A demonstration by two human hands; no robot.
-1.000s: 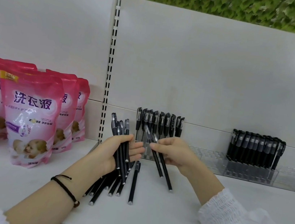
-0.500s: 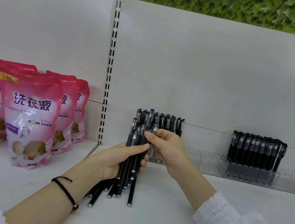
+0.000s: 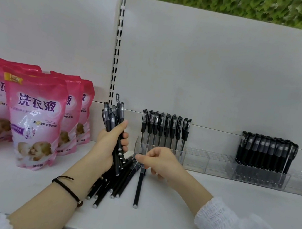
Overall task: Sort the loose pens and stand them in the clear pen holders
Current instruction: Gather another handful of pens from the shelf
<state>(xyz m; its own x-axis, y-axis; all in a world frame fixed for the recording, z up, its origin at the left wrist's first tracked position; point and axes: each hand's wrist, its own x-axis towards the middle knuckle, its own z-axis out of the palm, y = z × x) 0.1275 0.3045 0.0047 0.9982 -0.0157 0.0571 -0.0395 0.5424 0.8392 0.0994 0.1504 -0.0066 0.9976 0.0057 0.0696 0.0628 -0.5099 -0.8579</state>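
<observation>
Two batches of black pens already stand in the row of clear pen holders (image 3: 207, 162) at the back of the shelf (image 3: 179, 225): a single-file line of pens (image 3: 163, 127) at the row's left end and a tighter block of pens (image 3: 267, 150) nearer its right end, with bare slots between them. Just in front of the row's left end lies what is left to do, a heap of loose pens (image 3: 123, 180) fanned on the shelf with their caps towards the row. The left hand (image 3: 110, 147) is raised a little left of the row's left end, its fingers wrapped round a bundle of pens (image 3: 114, 121) held nearly upright, caps up. The right hand (image 3: 161, 162) is low, directly in front of the row's left end, fingers bent and thumb tip at the cap ends of the heap. Whether it has a pen pinched or only touches one, I cannot tell. Well left of the row stand pink detergent pouches (image 3: 35, 117). By my reckoning the work is around halfway: the gathered bundle and the heap have yet to go into slots, and the bare ones look enough to take them.
</observation>
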